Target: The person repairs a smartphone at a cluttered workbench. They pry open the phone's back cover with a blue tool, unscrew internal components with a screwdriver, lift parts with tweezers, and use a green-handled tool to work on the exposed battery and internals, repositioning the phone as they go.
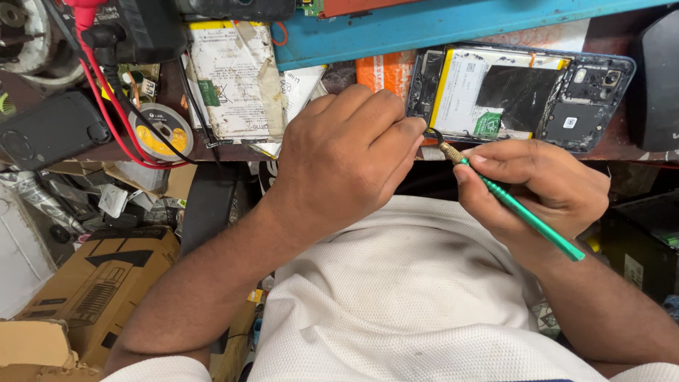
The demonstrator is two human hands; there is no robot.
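Two hands meet at the bench edge, right at the centre of the view. The left hand [346, 152] is curled into a loose fist, fingertips pinched together at its three o'clock side on something small and dark (a little black ring or loop, too small to tell for sure). The right hand [541, 187] grips a green screwdriver [520, 210] like a pen, thumb and forefinger clamped near the brass collar, the green shaft trailing off toward five o'clock. Its tip points toward ten o'clock and touches the left fingertips. Just beyond both hands, at one o'clock, lies an opened phone [520, 95] with its back off, yellow-edged battery and dark camera block showing; its lower left corner sits right beside that pinch. At eleven o'clock from the left hand rests a worn loose battery [230, 78], and further out at nine o'clock a roll of tape [164, 127] with red leads [106, 106] curling around it. Below, a cardboard box [99, 290] sits at seven o'clock.
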